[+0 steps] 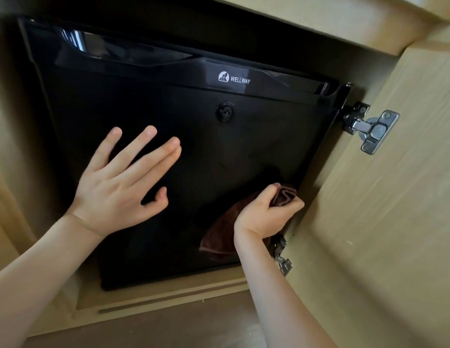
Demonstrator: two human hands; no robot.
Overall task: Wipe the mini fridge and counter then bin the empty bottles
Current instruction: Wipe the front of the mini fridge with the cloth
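Note:
A black mini fridge (193,136) with a white WELLWAY logo and a round lock sits inside a light wooden cabinet. Its door is closed. My left hand (121,182) lies flat on the door's left half, fingers spread, holding nothing. My right hand (266,212) grips a bunched dark brown cloth (221,234) and presses it against the door's lower right area, close to the door's right edge. Part of the cloth hangs below my wrist. No bottles are in view.
The open wooden cabinet door (384,222) stands to the right, held by two metal hinges (369,126). The cabinet's wooden base ledge (168,297) runs under the fridge. A wooden counter edge (344,23) overhangs at the top.

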